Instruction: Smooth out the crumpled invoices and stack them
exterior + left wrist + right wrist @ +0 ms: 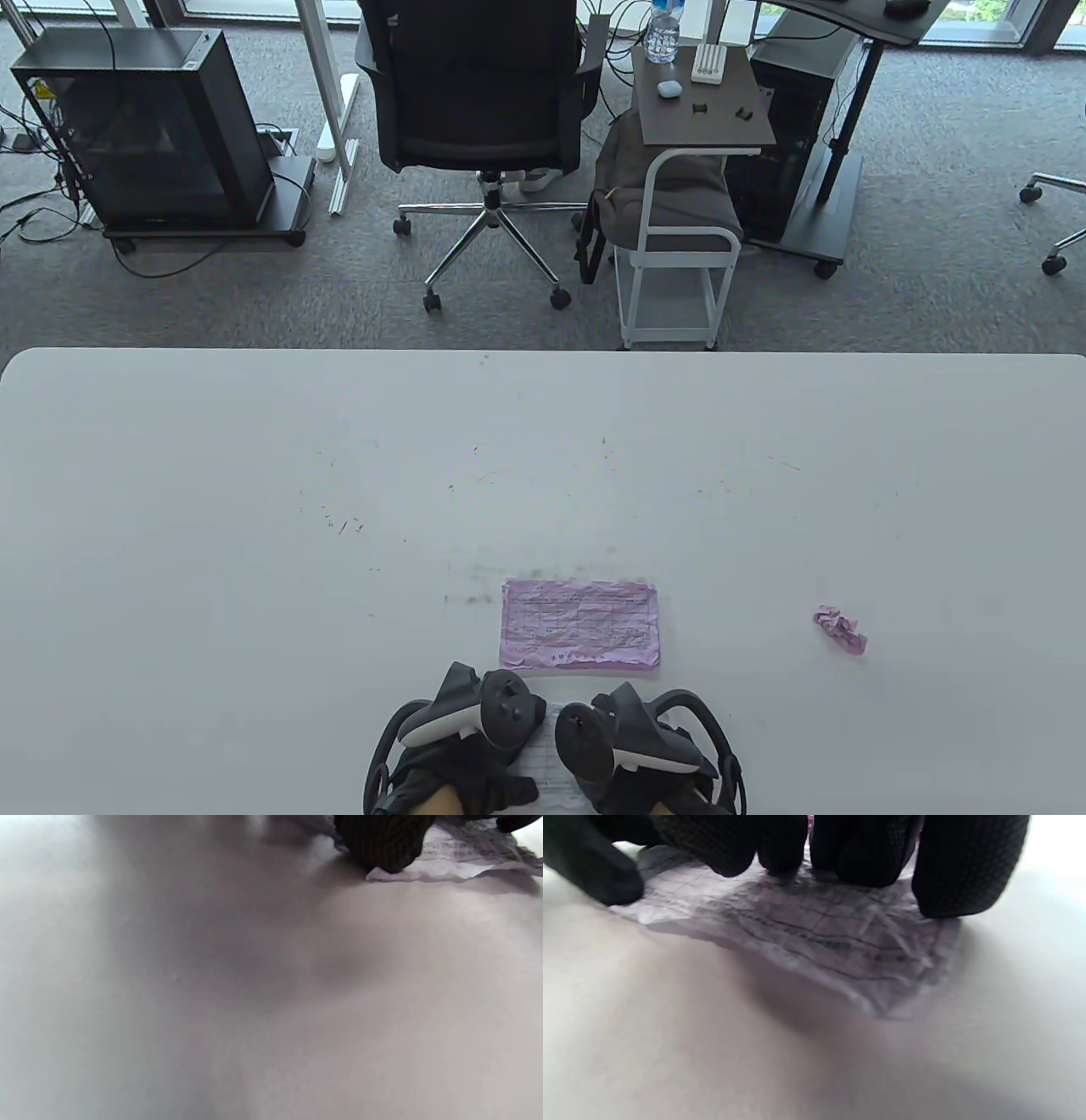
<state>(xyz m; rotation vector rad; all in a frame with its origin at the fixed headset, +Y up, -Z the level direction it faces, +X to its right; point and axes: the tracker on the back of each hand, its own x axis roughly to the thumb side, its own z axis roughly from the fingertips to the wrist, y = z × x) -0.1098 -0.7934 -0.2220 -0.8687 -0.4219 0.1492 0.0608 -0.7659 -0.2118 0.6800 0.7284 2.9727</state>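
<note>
A flattened pink invoice (579, 626) lies flat on the white table (254, 509) near the front centre. To its right sits a crumpled pink invoice ball (840, 630). Just in front of the pink sheet, a wrinkled white invoice (547, 764) lies under both hands. My left hand (467, 755) and right hand (632, 760) sit side by side on it, trackers on top. In the right wrist view, several gloved fingertips (963, 870) press down on the creased sheet (831, 942). One fingertip (382, 840) rests on the paper's edge (449, 857) in the left wrist view.
Beyond the table's far edge stand an office chair (484, 102), a small white side cart (679, 255) and a black computer case (144, 127) on the carpet. Faint dark specks mark the tabletop (543, 475).
</note>
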